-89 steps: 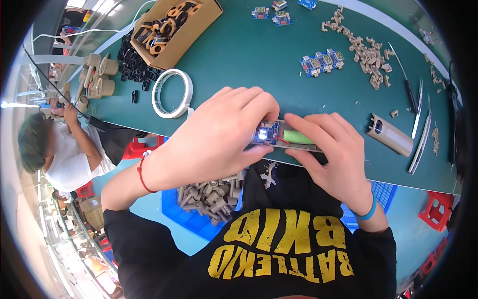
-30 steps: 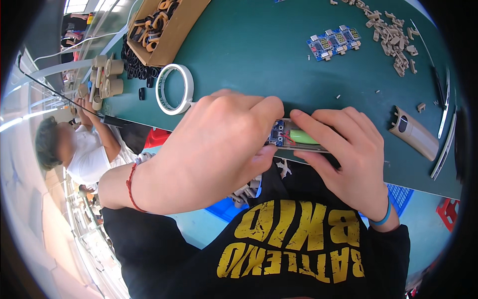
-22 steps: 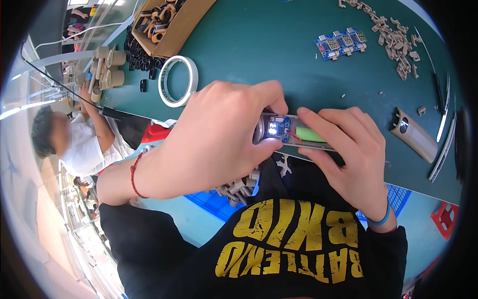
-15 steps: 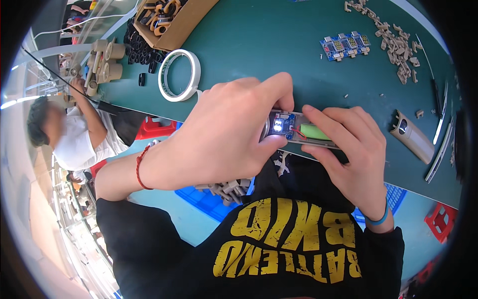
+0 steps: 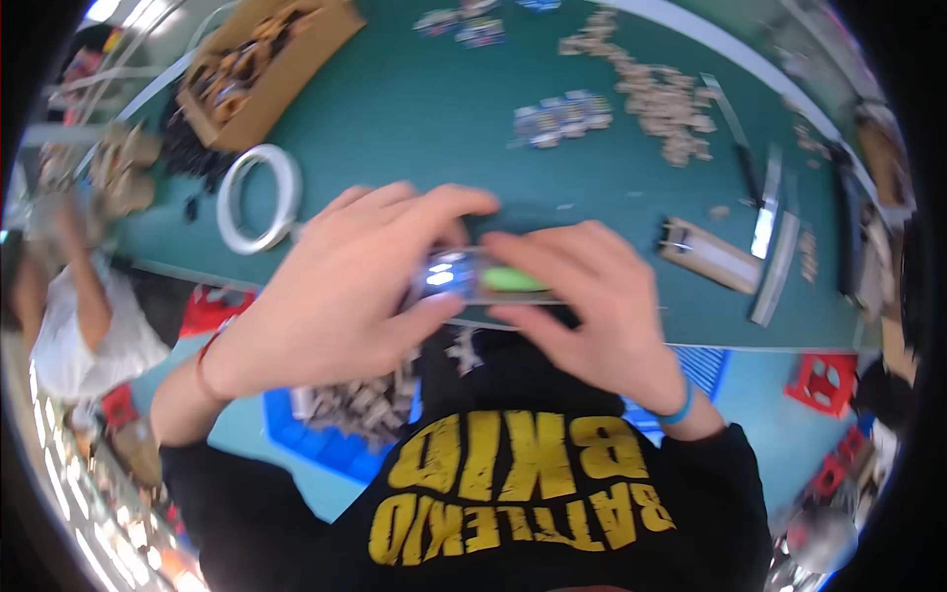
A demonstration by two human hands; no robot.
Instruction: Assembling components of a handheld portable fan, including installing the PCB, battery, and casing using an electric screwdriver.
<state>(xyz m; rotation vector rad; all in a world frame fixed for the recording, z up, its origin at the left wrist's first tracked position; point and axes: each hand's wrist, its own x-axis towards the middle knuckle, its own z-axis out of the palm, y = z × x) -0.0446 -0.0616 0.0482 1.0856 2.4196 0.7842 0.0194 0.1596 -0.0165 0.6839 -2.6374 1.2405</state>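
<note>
My left hand [image 5: 360, 281] grips the left end of a small, open electronic device, thumb on the near side and fingers on the far side. A lit circuit board [image 5: 446, 275] glows white-blue beside its thumb. My right hand [image 5: 592, 296] holds the other end, its fingers wrapped over a green cylindrical battery [image 5: 511, 280] lying in the shell. Motion blur hides the wires and finer parts. Right of my hands, a beige-grey hollow casing [image 5: 712, 255] lies on the green table [image 5: 395, 109].
A white tape roll [image 5: 229, 202] stands near a cardboard box [image 5: 326, 35] of parts. Circuit boards [image 5: 562, 118] and small beige pieces [image 5: 671, 109] lie farther back. Metal strips [image 5: 775, 266] are at the right. A blue crate [image 5: 326, 449] of grey parts sits below; another person [image 5: 94, 326] works at left.
The whole view has swung, so the table items appear farther left and more shows at right. Both hands keep hold of the device, with little visible change in grip.
</note>
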